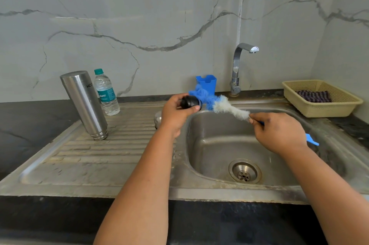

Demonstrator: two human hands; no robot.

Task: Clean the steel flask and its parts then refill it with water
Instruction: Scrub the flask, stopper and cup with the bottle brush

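Observation:
The steel flask (84, 105) stands upside down on the sink's drainboard at the left, uncapped. My left hand (175, 114) grips the flask's black stopper (189, 102) above the basin's left edge. My right hand (279, 133) holds a bottle brush (225, 107) by its blue handle; the blue and white bristles touch the stopper. A small steel cap (157, 119) lies on the drainboard, mostly hidden behind my left hand. A plastic water bottle (105, 93) with a teal cap stands just behind the flask.
The steel sink (219, 149) has a drain at the front, and a chrome tap (237, 69) with no water running. A blue plastic holder (207, 83) stands behind the basin. A beige basket (327, 109) with a dark cloth sits at the right. Black counter surrounds the sink.

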